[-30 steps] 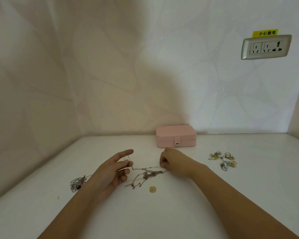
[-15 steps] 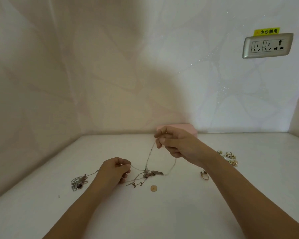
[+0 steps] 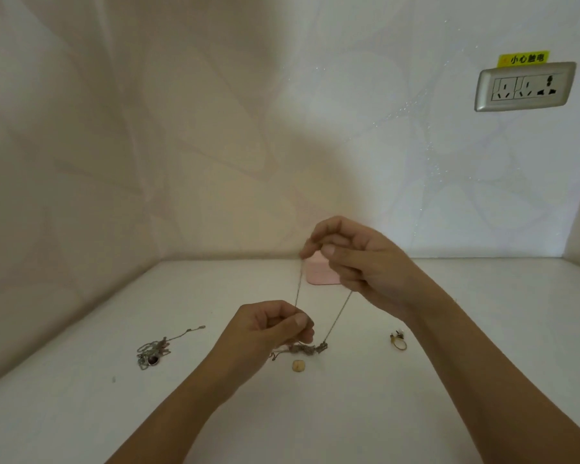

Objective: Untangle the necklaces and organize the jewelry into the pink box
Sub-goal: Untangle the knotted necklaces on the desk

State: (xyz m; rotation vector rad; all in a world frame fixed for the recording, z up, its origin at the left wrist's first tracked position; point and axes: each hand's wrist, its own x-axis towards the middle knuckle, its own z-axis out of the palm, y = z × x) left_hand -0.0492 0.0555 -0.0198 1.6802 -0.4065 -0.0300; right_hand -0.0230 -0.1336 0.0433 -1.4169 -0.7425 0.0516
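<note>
Right hand (image 3: 359, 262) raised, pinching thin chain (image 3: 339, 314); left hand (image 3: 268, 329) pinches it lower, just above tangle (image 3: 307, 349).

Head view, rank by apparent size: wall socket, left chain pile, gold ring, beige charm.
1. wall socket
2. left chain pile
3. gold ring and beige charm: too alike to rank.
The socket is farther from the camera, so its real size is unsure.

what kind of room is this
Probably a corner of a home room: a glossy white tabletop against pale leaf-patterned wallpaper, with a silver wall socket under a yellow warning sticker.
</note>
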